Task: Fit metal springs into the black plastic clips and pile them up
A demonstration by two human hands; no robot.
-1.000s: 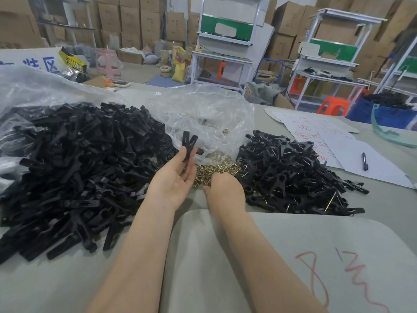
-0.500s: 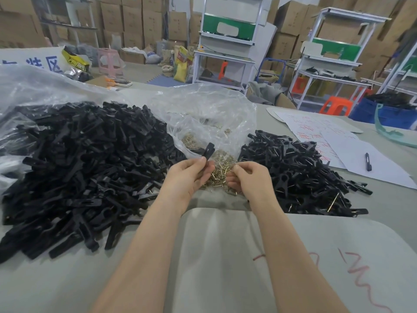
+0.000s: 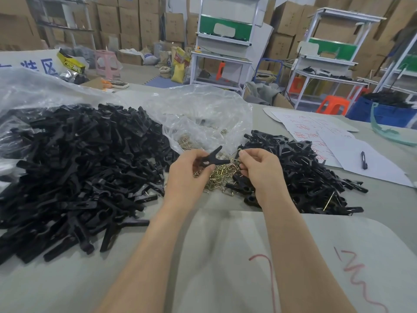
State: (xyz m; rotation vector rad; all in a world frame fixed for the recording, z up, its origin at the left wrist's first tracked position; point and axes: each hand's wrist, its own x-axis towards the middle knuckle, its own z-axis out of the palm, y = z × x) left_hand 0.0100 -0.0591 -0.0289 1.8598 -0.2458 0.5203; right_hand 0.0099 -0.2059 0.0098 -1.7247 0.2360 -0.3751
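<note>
L hand (image 3: 191,175) at frame ctr pinches a black plastic clip (image 3: 214,160) btwn thumb & fingers; clip lies roughly level, one prong angled to the upper right, the other aimed at the R hand (image 3: 259,170). R hand sits just right of it w/ fingers curled, thumb & forefinger nipping a small brass-coloured wire spring (image 3: 237,154). Spring is v. near the clip's tip; can't tell if they touch. Directly below both hands is a loose heap of brass-coloured springs (image 3: 220,177), spilling from the mouth of a crumpled clear plastic bag (image 3: 203,114) at upper ctr. Left half of frame: big mound of black plastic clip parts (image 3: 79,166). Right of ctr: smaller pile of black clips w/ springs fitted (image 3: 304,172), touching the R wrist area. All on a grey table (image 3: 67,285). Right edge: white paper sheets w/ red writing (image 3: 316,132) & a black pen (image 3: 363,160) on them. Bottom right: pale grey board w/ red scribbles (image 3: 316,256) under the forearms.
</note>
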